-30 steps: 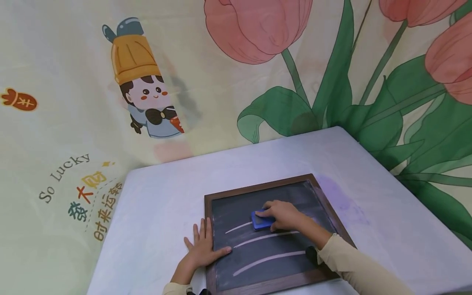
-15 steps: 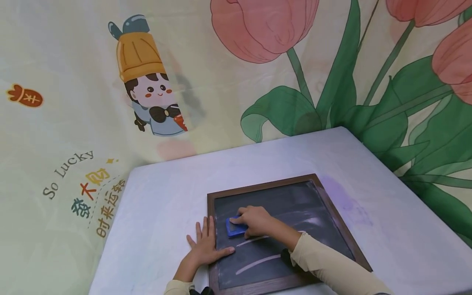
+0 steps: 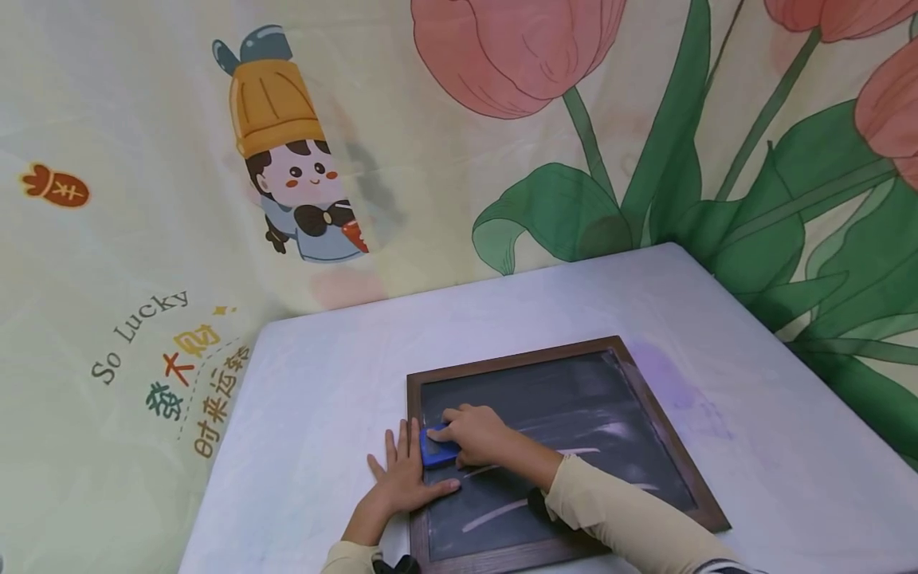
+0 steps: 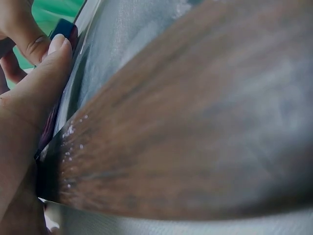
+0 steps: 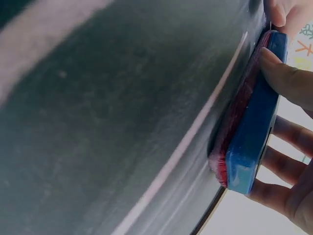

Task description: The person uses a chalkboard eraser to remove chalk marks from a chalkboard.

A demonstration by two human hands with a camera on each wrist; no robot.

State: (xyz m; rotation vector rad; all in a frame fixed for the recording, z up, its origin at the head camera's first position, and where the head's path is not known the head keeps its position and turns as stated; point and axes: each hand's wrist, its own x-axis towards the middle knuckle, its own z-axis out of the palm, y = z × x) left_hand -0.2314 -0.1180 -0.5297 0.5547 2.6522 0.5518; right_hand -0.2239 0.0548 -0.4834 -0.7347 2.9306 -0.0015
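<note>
A chalkboard (image 3: 545, 389) with a brown wooden frame lies on the table. My right hand (image 3: 476, 437) grips a blue chalkboard eraser (image 3: 439, 457) against the board at its left edge, close to the left hand's fingers. In the right wrist view, the red felt side of the eraser (image 5: 254, 132) faces the board, thumb on one side and fingers on the other. My left hand (image 3: 402, 481) lies spread over the left frame, its thumb reaching onto the board. Below the eraser run two white chalk lines, the lower line (image 3: 495, 514) partly covered by the right forearm.
The white-covered table (image 3: 330, 367) extends around the board, with a purple stain (image 3: 670, 383) to the right. Behind hangs a printed cloth backdrop (image 3: 423, 159) with tulips and a cartoon figure. Pale chalk smears mark the board's right half.
My right hand has slid the eraser leftward across the board to the left frame. The topmost chalk line is gone along that path. My left hand has stayed on the frame.
</note>
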